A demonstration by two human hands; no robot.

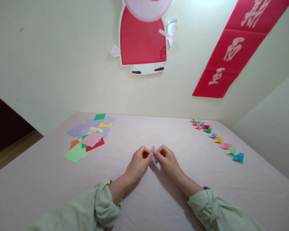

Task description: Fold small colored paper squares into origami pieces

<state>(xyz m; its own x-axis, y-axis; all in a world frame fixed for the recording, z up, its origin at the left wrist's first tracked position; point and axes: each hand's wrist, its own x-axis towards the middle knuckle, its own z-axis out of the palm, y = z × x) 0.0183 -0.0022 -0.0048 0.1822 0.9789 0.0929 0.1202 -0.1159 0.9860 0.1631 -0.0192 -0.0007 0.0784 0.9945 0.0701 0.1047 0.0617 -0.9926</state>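
Between my two hands, just above the middle of the table, is a small piece of folded purple paper (154,158), narrow and pointed at its lower end. My left hand (141,160) pinches its left side between thumb and forefinger. From the other side my right hand (168,160) grips it the same way, the fingertips of both hands nearly meeting. The fingers cover much of the paper's upper part, so its exact folds cannot be made out.
Loose coloured paper sheets (92,139) lie in an overlapping pile at the left of the pale pink table (106,205). Along the right edge runs a row of several small folded paper figures, with a blue one (239,157) nearest. A wall (62,64) closes off the far side.
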